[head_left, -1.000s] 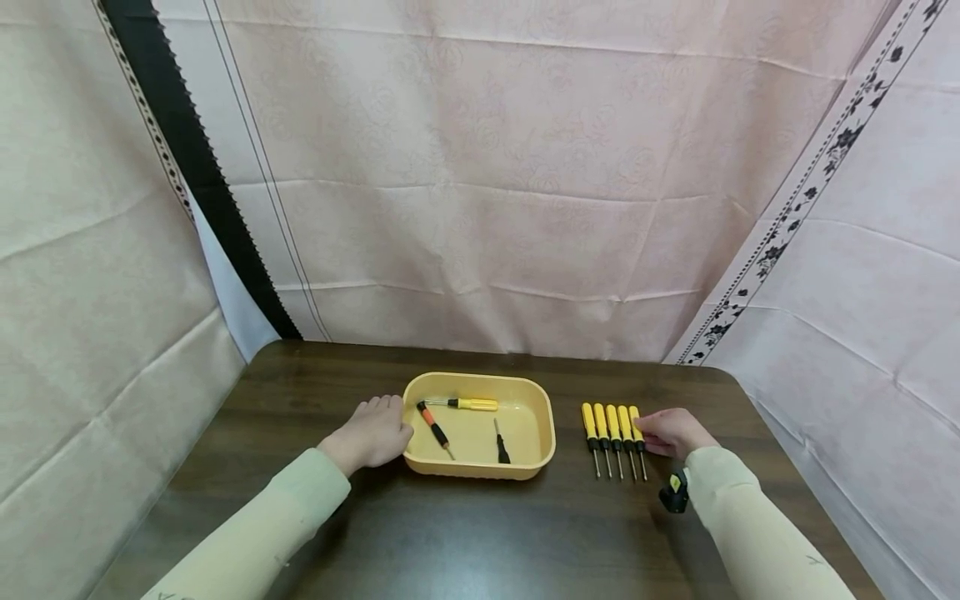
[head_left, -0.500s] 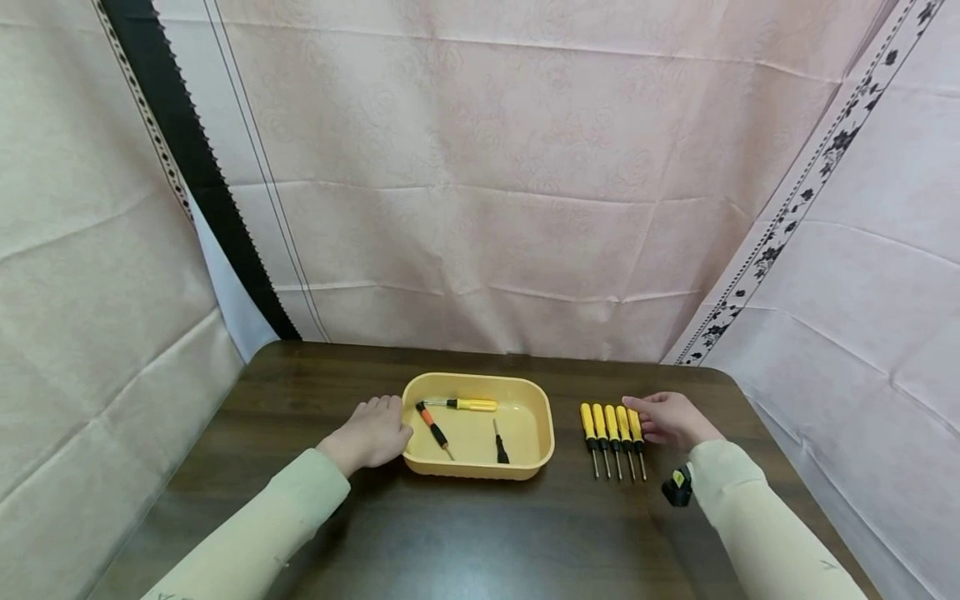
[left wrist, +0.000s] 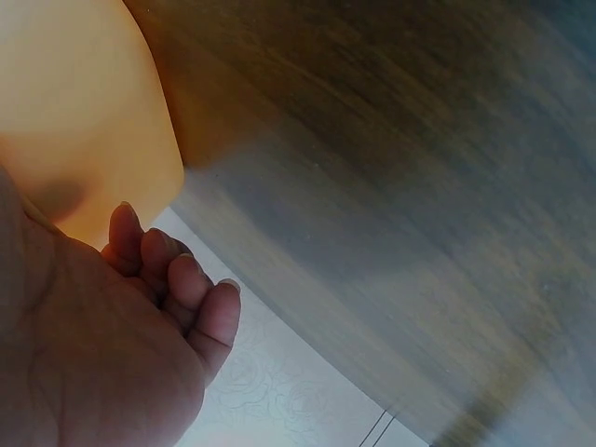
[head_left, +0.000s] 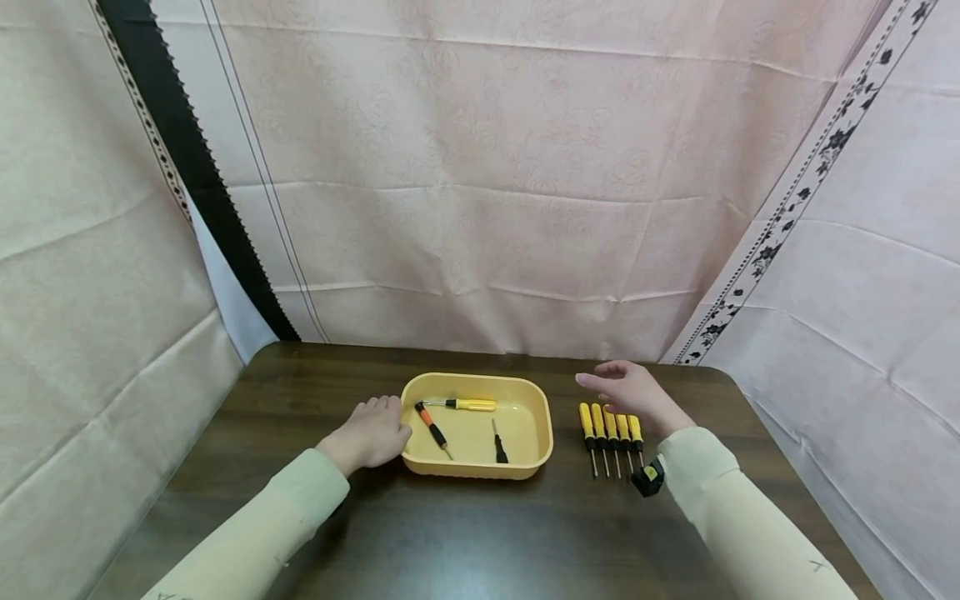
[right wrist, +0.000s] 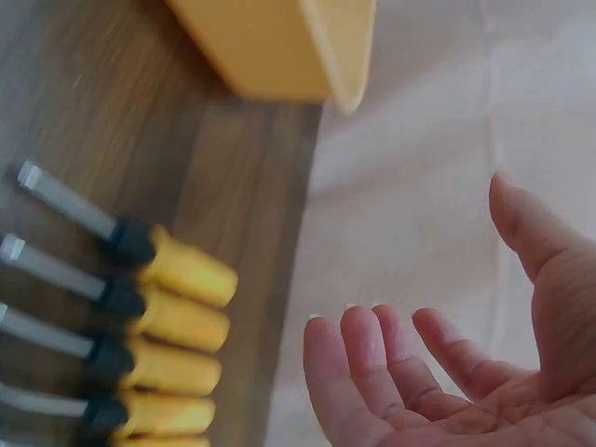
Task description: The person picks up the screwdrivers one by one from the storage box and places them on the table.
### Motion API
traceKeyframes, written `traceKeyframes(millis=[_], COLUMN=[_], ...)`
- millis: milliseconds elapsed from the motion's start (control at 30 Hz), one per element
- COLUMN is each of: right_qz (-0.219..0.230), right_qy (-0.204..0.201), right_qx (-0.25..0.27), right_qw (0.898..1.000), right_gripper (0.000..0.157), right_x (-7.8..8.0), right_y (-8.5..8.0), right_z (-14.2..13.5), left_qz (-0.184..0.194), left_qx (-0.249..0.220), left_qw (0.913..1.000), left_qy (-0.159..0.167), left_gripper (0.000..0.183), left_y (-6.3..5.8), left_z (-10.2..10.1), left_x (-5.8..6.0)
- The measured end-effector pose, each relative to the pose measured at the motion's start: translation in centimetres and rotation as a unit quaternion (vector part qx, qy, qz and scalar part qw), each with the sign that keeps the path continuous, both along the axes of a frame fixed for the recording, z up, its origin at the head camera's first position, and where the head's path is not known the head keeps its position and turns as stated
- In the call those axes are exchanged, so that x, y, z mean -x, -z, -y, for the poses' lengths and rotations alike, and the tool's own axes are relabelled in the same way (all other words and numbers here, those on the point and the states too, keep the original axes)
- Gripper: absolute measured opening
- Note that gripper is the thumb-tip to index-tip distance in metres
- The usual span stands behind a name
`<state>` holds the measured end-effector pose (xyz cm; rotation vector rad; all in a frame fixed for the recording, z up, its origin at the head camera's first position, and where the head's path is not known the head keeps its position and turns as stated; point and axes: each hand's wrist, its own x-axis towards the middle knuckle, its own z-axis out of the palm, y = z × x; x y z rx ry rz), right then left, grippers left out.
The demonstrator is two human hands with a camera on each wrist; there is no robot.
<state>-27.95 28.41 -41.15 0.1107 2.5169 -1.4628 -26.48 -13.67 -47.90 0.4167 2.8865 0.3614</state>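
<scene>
A yellow plastic tray (head_left: 477, 470) holds a yellow-handled screwdriver (head_left: 476, 405), an orange-and-black screwdriver (head_left: 433, 428) and a small black screwdriver (head_left: 501, 448). My left hand (head_left: 375, 433) grips the tray's left end; in the left wrist view its fingers (left wrist: 216, 321) curl by the tray wall, and the thumb is hidden. To the tray's right, several yellow-and-black screwdrivers (head_left: 599, 423) lie side by side, shafts toward me. Above their handle ends is my right hand (head_left: 633, 393), holding nothing. In the right wrist view its thumb and fingers (right wrist: 363, 358) are spread apart.
Everything lies on a dark wooden table (head_left: 480, 542) with rounded far corners. Pale patterned cloth (head_left: 465, 208) hangs behind the table and along both sides. A small black device (head_left: 648, 477) is on my right wrist.
My right hand has left the rightmost screwdriver of the row and moved left and away from me, its fingers spreading. The left hand and tray keep their places.
</scene>
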Motion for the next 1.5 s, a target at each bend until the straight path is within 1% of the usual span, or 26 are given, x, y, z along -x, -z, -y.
traceKeyframes(millis=[233,400,567,700,800,933,1067,1233,1300,1367,1500], right_qz=[-0.024,-0.021,-0.016,-0.002,0.014,0.036,0.053,0.055,0.048,0.044,0.033], right_qy=[-0.027,-0.04,-0.052,-0.073,-0.09,-0.105,-0.11,-0.111,-0.117,-0.124,-0.134], right_qx=[0.005,-0.004,0.001,0.028,0.054,0.069,0.065,0.041,0.008,-0.023,-0.096], right_qw=[0.999,0.999,0.999,0.997,0.994,0.991,0.99,0.991,0.992,0.991,0.986], right_gripper=[0.079,0.072,0.069,0.071,0.07,0.063,0.053,0.034,0.029,0.03,0.041], right_x=[-0.1,-0.4,-0.5,-0.2,0.0,0.3,0.6,0.9,1.0,1.2,1.7], right_y=[-1.1,-1.0,-0.3,0.5,1.3,2.7,4.1,5.5,5.9,6.3,6.8], right_z=[4.0,6.6,9.0,11.3,13.1,15.5,17.7,19.8,20.3,20.7,21.4], left_qz=[-0.002,-0.004,-0.005,-0.002,0.002,0.0,-0.004,-0.011,-0.013,-0.016,-0.018], left_qx=[0.0,0.0,0.001,0.001,-0.002,-0.001,0.0,-0.001,0.0,0.0,-0.002], left_qw=[1.0,1.0,1.0,1.0,1.0,1.0,1.0,0.9999,0.9999,0.9998,0.9998], left_qy=[0.001,0.003,0.002,-0.003,-0.006,-0.002,-0.001,0.006,0.007,0.008,0.006], left_gripper=[0.048,0.048,0.047,0.048,0.048,0.048,0.048,0.047,0.047,0.047,0.046], left_y=[0.1,0.2,0.3,0.2,0.1,0.0,0.0,0.2,0.2,0.2,0.0], left_z=[0.0,0.0,0.1,0.1,0.1,0.0,0.0,0.0,0.0,0.0,0.1], left_x=[0.1,0.2,0.2,0.1,0.1,0.0,0.0,0.1,0.1,0.0,-0.2])
